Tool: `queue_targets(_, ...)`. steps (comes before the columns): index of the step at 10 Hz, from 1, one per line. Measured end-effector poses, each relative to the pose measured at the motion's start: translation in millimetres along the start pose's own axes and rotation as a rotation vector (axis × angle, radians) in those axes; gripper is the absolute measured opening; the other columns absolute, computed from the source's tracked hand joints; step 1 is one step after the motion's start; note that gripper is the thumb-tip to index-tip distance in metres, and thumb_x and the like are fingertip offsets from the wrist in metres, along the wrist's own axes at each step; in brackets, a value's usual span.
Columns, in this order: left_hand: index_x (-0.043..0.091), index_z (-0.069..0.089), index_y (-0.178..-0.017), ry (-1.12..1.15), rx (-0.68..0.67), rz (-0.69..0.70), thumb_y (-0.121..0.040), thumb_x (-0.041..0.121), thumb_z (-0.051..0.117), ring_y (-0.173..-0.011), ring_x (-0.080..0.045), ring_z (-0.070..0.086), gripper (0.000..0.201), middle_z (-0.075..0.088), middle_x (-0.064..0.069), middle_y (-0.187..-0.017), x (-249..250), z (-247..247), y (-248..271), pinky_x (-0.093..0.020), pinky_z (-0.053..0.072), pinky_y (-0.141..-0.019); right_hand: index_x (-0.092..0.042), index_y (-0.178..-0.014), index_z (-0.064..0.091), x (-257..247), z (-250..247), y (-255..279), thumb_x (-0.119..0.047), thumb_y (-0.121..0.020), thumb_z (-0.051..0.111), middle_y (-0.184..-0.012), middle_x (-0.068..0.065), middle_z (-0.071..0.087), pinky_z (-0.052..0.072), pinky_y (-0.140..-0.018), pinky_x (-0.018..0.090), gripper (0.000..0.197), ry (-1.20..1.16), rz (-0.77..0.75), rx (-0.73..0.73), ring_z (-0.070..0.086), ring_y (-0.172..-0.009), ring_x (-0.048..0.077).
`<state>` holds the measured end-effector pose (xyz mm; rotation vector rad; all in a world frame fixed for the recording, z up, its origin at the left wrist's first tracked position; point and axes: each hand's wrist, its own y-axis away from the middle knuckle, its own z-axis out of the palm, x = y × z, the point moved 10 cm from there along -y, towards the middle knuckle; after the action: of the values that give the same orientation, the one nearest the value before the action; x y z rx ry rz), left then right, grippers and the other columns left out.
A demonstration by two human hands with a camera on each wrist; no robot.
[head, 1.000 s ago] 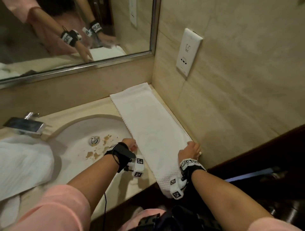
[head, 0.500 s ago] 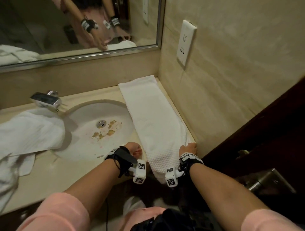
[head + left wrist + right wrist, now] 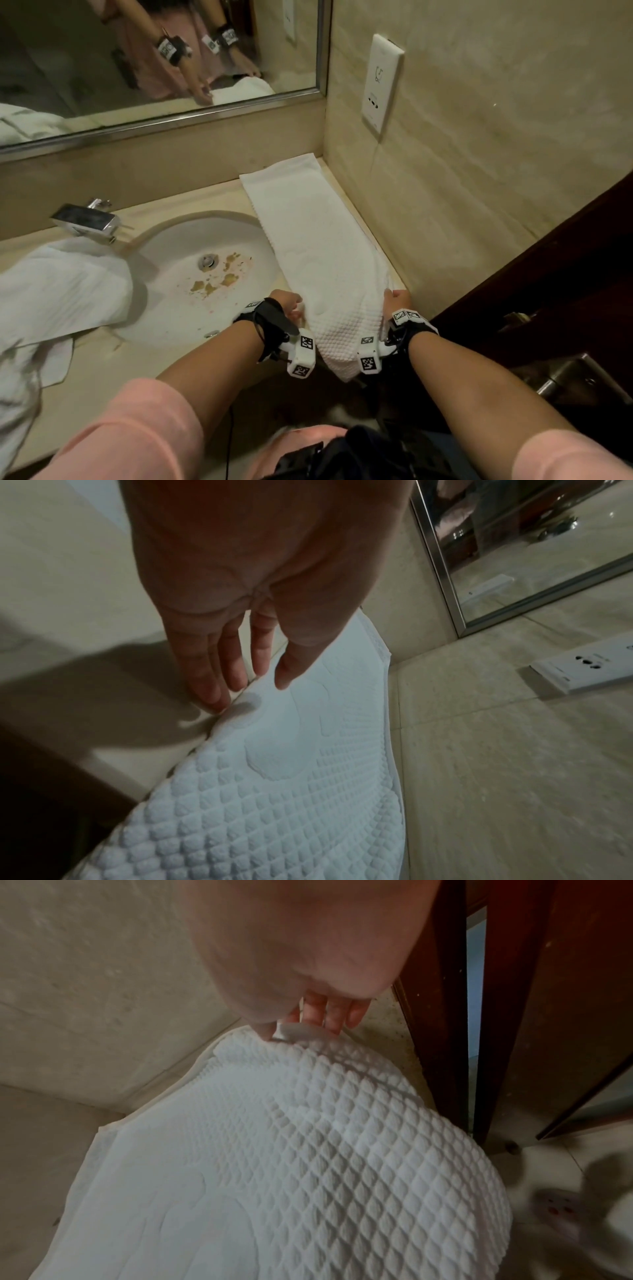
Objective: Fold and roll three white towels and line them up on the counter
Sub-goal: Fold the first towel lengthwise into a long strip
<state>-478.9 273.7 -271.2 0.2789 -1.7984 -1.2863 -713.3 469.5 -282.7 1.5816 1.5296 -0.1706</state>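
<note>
A white towel, folded into a long strip, lies on the beige counter right of the sink, its waffle-textured near end hanging over the front edge. My left hand sits at the strip's left edge. In the left wrist view its fingers are straight and touch the towel at its edge, with the thumb just above the cloth. My right hand is at the strip's right edge. In the right wrist view it pinches a raised bit of the towel between thumb and fingers.
More white towel cloth lies crumpled left of the sink and droops over the counter. A chrome faucet stands behind. The tiled wall with a socket borders the strip; a dark wooden door is at right.
The head view has swung left and shows more of the sink and the crumpled cloth. Both hands stay at the strip's near edges, the cloth between them slightly narrower.
</note>
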Motion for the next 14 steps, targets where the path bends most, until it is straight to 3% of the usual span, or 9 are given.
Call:
queue_targets(1, -0.011, 0.054, -0.116, -0.053, 0.012, 0.026, -0.092, 0.004, 0.057, -0.062, -0.024, 0.05, 0.028, 0.052, -0.011, -0.093, 8, -1, 0, -0.036, 0.044, -0.059, -0.021, -0.059, 0.028, -4, 2, -3, -0.016, -0.096, 0.046, -0.059, 0.001, 0.031, 0.029, -0.068, 0.029, 0.041, 0.02, 0.009, -0.012, 0.034, -0.059, 0.02)
queue_targets(4, 0.009, 0.062, -0.104, -0.685, 0.177, 0.167, -0.074, 0.052, 0.069, -0.103, -0.029, 0.063, 0.053, 0.065, -0.005, -0.107, 34, -6, -4, -0.034, 0.05, -0.092, -0.021, -0.066, 0.035, -12, -6, 5, -0.006, -0.099, 0.038, -0.101, 0.01, 0.042, 0.036, -0.078, 0.022, 0.037, 0.183, 0.034, -0.132, 0.04, -0.091, 0.018)
queue_targets(5, 0.009, 0.06, -0.092, -0.879, 0.203, 0.208, -0.079, 0.033, 0.072, -0.099, -0.026, 0.064, 0.03, 0.062, -0.007, -0.096, 48, -1, 1, -0.026, 0.048, -0.076, -0.014, -0.084, 0.049, -14, -9, 7, -0.01, -0.098, 0.044, -0.096, 0.009, 0.047, 0.035, -0.075, 0.021, 0.016, 0.199, 0.021, -0.142, 0.044, -0.088, 0.018)
queue_targets(7, 0.007, 0.051, -0.07, -0.934, 0.199, 0.218, -0.085, 0.019, 0.066, -0.08, -0.026, 0.06, 0.024, 0.055, -0.007, -0.077, 56, 0, 0, -0.024, 0.045, -0.067, -0.01, -0.051, 0.035, -19, -16, 9, -0.008, -0.095, 0.051, -0.054, 0.006, 0.037, 0.028, -0.049, 0.028, 0.046, 0.247, 0.014, -0.1, 0.033, -0.05, 0.017)
queue_targets(8, 0.009, 0.043, -0.063, -0.893, 0.225, 0.226, -0.086, 0.015, 0.06, -0.063, -0.02, 0.052, 0.029, 0.047, -0.004, -0.065, 57, -5, 2, -0.025, 0.045, -0.067, -0.009, -0.054, 0.034, -20, -20, 8, -0.011, -0.096, 0.05, -0.054, 0.007, 0.035, 0.032, -0.059, 0.029, 0.045, 0.254, 0.036, -0.033, 0.032, -0.047, 0.017)
queue_targets(10, 0.008, 0.051, -0.071, -0.902, 0.202, 0.267, -0.08, 0.025, 0.069, -0.073, -0.02, 0.058, 0.027, 0.058, -0.007, -0.084, 50, -1, 5, -0.023, 0.045, -0.063, -0.017, -0.064, 0.039, -28, -18, 13, -0.013, -0.096, 0.049, -0.096, 0.013, 0.054, 0.043, -0.079, 0.032, 0.034, 0.282, -0.046, 0.039, 0.05, -0.085, 0.023)
queue_targets(12, 0.003, 0.064, -0.091, -0.985, 0.193, 0.299, -0.082, 0.015, 0.067, -0.093, -0.026, 0.066, 0.016, 0.067, -0.011, -0.103, 57, 9, 8, -0.023, 0.046, -0.065, -0.022, -0.06, 0.03, -45, -15, 18, -0.011, -0.094, 0.051, -0.093, 0.009, 0.046, 0.04, -0.083, 0.033, 0.042, 0.42, -0.155, 0.054, 0.04, -0.086, 0.018)
queue_targets(13, 0.008, 0.047, -0.064, -0.937, 0.225, 0.287, -0.086, 0.014, 0.062, -0.088, -0.027, 0.065, 0.027, 0.059, -0.01, -0.087, 57, 6, 8, -0.024, 0.045, -0.064, -0.016, -0.059, 0.032, -47, -20, 18, -0.009, -0.095, 0.05, -0.089, 0.009, 0.049, 0.042, -0.081, 0.032, 0.041, 0.482, -0.152, 0.04, 0.042, -0.085, 0.019)
queue_targets(14, 0.009, 0.04, -0.059, -0.887, 0.254, 0.278, -0.086, 0.012, 0.06, -0.059, -0.02, 0.052, 0.033, 0.049, -0.005, -0.067, 53, 3, 8, -0.025, 0.04, -0.05, -0.014, -0.059, 0.033, -48, -23, 17, -0.008, -0.095, 0.049, -0.086, 0.008, 0.05, 0.045, -0.081, 0.032, 0.04, 0.525, -0.153, 0.031, 0.045, -0.084, 0.02)
